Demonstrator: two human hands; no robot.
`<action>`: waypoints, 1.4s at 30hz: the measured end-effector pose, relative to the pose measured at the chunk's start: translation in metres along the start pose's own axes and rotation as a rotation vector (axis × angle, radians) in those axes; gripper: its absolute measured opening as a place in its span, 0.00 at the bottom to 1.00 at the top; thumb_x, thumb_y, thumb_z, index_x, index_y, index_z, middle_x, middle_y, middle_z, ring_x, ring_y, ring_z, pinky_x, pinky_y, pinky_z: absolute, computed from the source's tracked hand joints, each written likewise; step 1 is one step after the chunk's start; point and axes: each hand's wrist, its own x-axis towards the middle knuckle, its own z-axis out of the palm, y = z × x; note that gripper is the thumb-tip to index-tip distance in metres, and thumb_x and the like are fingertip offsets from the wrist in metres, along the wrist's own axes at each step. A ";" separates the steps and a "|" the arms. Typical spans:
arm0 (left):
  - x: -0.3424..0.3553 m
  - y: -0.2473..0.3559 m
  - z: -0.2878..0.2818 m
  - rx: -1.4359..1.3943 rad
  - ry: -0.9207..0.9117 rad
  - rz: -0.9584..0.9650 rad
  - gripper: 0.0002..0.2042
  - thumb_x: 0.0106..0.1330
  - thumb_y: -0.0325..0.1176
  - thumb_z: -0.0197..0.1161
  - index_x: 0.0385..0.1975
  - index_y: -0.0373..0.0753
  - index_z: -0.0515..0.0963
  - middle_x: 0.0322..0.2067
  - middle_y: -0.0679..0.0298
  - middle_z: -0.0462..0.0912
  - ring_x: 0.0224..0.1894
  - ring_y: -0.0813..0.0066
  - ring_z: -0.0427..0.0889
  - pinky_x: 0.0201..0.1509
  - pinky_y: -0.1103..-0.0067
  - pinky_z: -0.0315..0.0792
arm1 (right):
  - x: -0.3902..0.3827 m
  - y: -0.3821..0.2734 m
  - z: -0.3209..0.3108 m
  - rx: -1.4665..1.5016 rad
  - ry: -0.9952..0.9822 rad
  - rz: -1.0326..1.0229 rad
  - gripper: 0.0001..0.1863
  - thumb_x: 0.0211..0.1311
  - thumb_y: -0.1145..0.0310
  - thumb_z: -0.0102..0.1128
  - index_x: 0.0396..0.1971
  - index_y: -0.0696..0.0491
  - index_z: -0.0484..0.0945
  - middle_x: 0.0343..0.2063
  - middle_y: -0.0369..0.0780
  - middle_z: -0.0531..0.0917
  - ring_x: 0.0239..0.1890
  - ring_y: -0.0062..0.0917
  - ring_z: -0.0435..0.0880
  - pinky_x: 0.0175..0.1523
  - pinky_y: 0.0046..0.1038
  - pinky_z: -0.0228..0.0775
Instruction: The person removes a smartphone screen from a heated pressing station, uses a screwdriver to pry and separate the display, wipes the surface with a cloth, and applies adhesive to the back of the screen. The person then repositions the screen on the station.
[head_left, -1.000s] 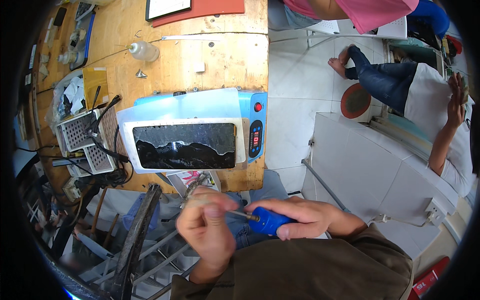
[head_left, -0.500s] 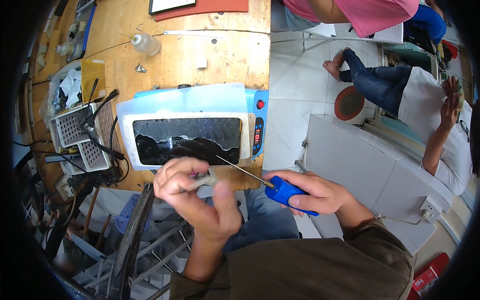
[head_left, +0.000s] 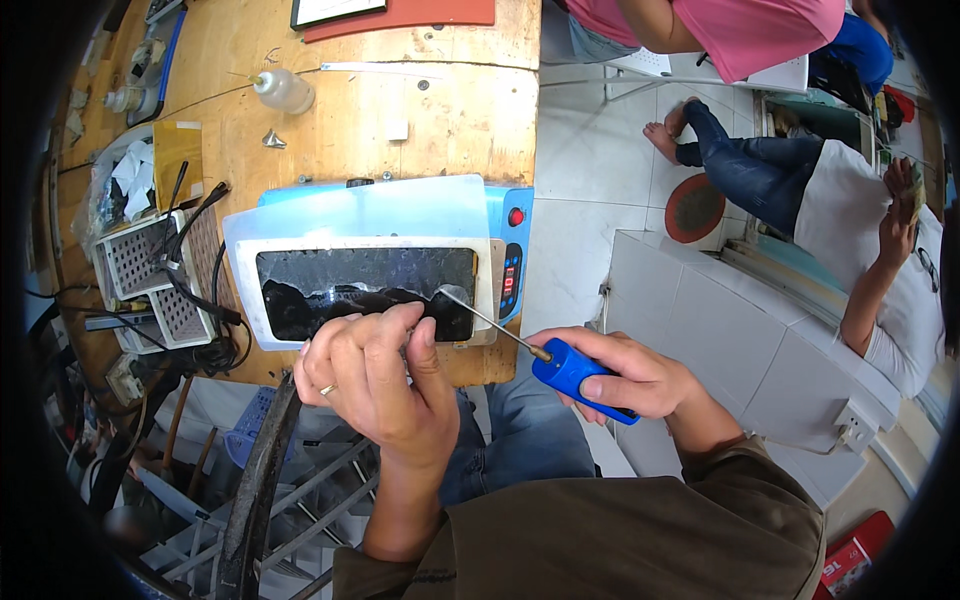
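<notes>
A dark screen (head_left: pixel 350 270) with a ragged patch of black across it lies on a white pad (head_left: pixel 258 324), over a translucent sheet (head_left: pixel 350 210) on a blue heating machine (head_left: pixel 515 250) with a red button. My right hand (head_left: pixel 632 385) grips a blue tool handle (head_left: pixel 575 370); its long thin metal rod slants up-left, the tip at the screen's lower right part. My left hand (head_left: pixel 385 380) is at the screen's lower edge with curled fingers; whatever it holds is hidden behind them.
A squeeze bottle (head_left: pixel 290 92) and metal nozzle (head_left: pixel 274 138) are on the wooden bench (head_left: pixel 440 130). Plastic baskets (head_left: pixel 150 260) with black cables stand left. A dark metal bar (head_left: pixel 255 490) is below. Two people, one in pink (head_left: pixel 720 35), one in white (head_left: pixel 850 210), are at the right.
Both hands have moved up toward the screen. The rod's tip went from beside my left fingers onto the screen. A pale item seen in my left fingers half a second ago is now hidden.
</notes>
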 end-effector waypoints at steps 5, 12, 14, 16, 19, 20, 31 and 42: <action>0.003 0.003 -0.002 0.042 -0.018 -0.035 0.06 0.63 0.39 0.73 0.36 0.49 0.83 0.32 0.73 0.80 0.46 0.65 0.79 0.69 0.59 0.51 | -0.004 0.002 -0.005 0.015 -0.006 -0.021 0.30 0.77 0.65 0.48 0.74 0.56 0.56 0.32 0.39 0.80 0.26 0.21 0.83 0.33 0.24 0.76; 0.005 0.004 -0.003 0.046 -0.018 -0.017 0.07 0.61 0.37 0.74 0.35 0.49 0.83 0.32 0.74 0.80 0.46 0.65 0.79 0.69 0.59 0.53 | -0.019 0.004 -0.010 0.084 0.043 -0.051 0.31 0.76 0.65 0.49 0.74 0.59 0.56 0.34 0.41 0.81 0.27 0.21 0.83 0.33 0.24 0.76; 0.006 0.004 -0.004 0.051 -0.016 -0.019 0.06 0.62 0.37 0.74 0.35 0.49 0.83 0.31 0.74 0.80 0.46 0.65 0.79 0.69 0.58 0.53 | -0.025 0.002 -0.010 0.185 0.062 -0.084 0.32 0.75 0.65 0.49 0.74 0.60 0.55 0.35 0.41 0.81 0.27 0.22 0.83 0.33 0.24 0.76; 0.007 0.004 -0.007 0.024 -0.036 -0.019 0.05 0.64 0.35 0.72 0.35 0.47 0.83 0.32 0.73 0.80 0.46 0.65 0.78 0.68 0.58 0.54 | -0.030 -0.001 -0.009 0.233 0.073 -0.125 0.32 0.74 0.66 0.50 0.74 0.60 0.56 0.36 0.41 0.82 0.27 0.22 0.83 0.33 0.23 0.76; 0.005 0.006 -0.020 -0.108 -0.006 -0.021 0.04 0.66 0.34 0.68 0.34 0.43 0.82 0.32 0.69 0.80 0.42 0.64 0.78 0.63 0.60 0.61 | -0.027 -0.005 -0.004 0.192 0.015 -0.133 0.33 0.75 0.65 0.50 0.74 0.60 0.56 0.37 0.41 0.81 0.27 0.21 0.82 0.33 0.23 0.75; 0.002 0.008 -0.026 -0.167 0.020 -0.058 0.05 0.67 0.34 0.67 0.33 0.41 0.82 0.32 0.67 0.80 0.41 0.64 0.78 0.60 0.62 0.64 | -0.022 -0.006 -0.001 0.180 -0.016 -0.156 0.33 0.75 0.64 0.51 0.74 0.61 0.56 0.37 0.41 0.81 0.26 0.21 0.82 0.33 0.23 0.75; -0.018 0.016 -0.057 -1.205 -0.017 -0.723 0.21 0.78 0.46 0.58 0.27 0.34 0.72 0.29 0.64 0.70 0.22 0.81 0.66 0.23 0.84 0.60 | 0.014 -0.002 0.048 0.024 -0.339 -0.183 0.36 0.77 0.60 0.51 0.75 0.62 0.51 0.54 0.50 0.79 0.43 0.35 0.84 0.50 0.32 0.75; 0.033 0.001 -0.061 -1.206 0.345 -0.482 0.19 0.83 0.42 0.47 0.27 0.41 0.64 0.25 0.70 0.59 0.24 0.84 0.56 0.24 0.85 0.52 | 0.009 -0.025 0.035 -0.218 -0.263 -0.265 0.36 0.76 0.61 0.52 0.75 0.62 0.51 0.53 0.52 0.80 0.47 0.43 0.84 0.53 0.36 0.75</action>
